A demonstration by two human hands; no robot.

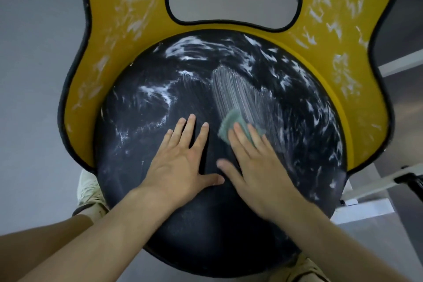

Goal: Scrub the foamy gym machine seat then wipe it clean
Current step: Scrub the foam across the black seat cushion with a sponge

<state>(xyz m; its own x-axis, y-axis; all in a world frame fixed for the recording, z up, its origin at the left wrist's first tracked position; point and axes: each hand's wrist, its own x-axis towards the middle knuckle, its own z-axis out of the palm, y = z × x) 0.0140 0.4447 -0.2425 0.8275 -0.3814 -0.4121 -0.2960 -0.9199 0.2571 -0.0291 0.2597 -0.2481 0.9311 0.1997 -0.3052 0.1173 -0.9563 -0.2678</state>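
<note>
Foam-streaked black seat (160,103) (green sponge (231,123) atop)

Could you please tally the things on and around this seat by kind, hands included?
hands: 2 (left hand, right hand)
green scrub pad: 1
black seat: 1
yellow backrest: 1
Total: 5

The person is wearing a cream laced shoe (88,190) with a dark edge and khaki cloth (307,269) with stitched seams on a leg.
</note>
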